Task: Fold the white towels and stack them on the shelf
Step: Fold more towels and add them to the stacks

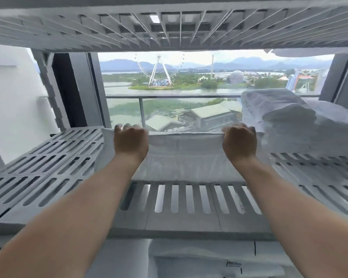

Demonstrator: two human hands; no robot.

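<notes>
A folded white towel (pixel 186 157) lies flat on the grey slotted shelf (pixel 48 163), in its middle. My left hand (pixel 130 141) is curled over the towel's far left edge. My right hand (pixel 239 141) is curled over its far right edge. Both sets of fingers wrap past the far edge and are hidden behind it. To the right on the same shelf is a pile of white towels (pixel 285 121), some folded, some rumpled. More folded white towels (pixel 201 259) with a small label lie on the level below.
A second slotted shelf (pixel 169 27) hangs close overhead. Dark shelf posts (pixel 76 89) stand at the back left and back right. Behind the shelf is a window with a balcony rail (pixel 169 96). A white wall is at the left.
</notes>
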